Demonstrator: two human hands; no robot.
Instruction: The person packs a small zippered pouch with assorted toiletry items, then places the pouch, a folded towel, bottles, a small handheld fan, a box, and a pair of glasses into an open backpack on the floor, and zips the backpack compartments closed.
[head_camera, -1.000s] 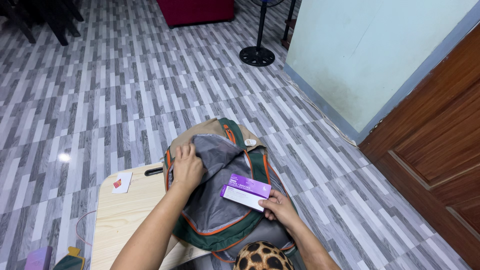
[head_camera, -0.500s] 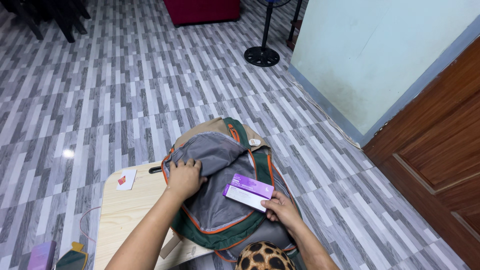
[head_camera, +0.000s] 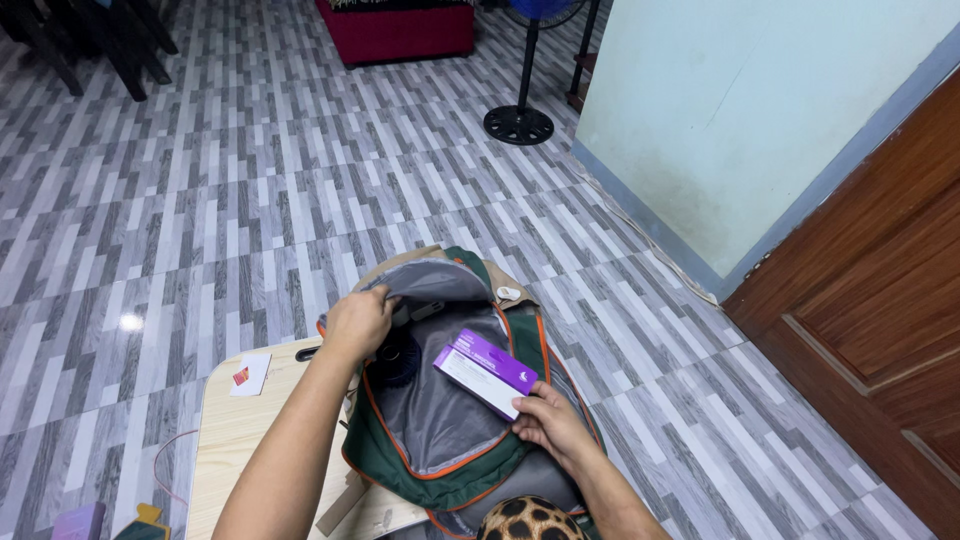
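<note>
The backpack (head_camera: 440, 420), green with orange piping and a grey lining, lies in the lower middle of the frame, partly on the pale wooden bench (head_camera: 250, 440) at the lower left and partly hanging past its right edge over the grey striped floor (head_camera: 200, 200). Its main compartment gapes open, and a dark round thing (head_camera: 398, 358), too shadowed to identify, sits inside near the upper left of the opening. The grey flap (head_camera: 430, 285) of the bag is lifted up at the top of the opening. The left hand (head_camera: 358, 322) is clenched on the edge of that flap, holding it raised, just above the dark round thing. The right hand (head_camera: 545, 425), at the lower right of the bag, grasps the near end of a long purple and white carton (head_camera: 485, 372), which is tilted with its far end pointing toward the upper left, over the open compartment and not resting on the lining. At the right of the frame stand a pale wall (head_camera: 740, 110) and a brown wooden door (head_camera: 880, 300). A fan base (head_camera: 518, 124) stands on the floor at the upper middle, with a red couch (head_camera: 395, 30) beyond it. A small white card (head_camera: 249, 374) with a red mark lies on the bench, left of the bag.
</note>
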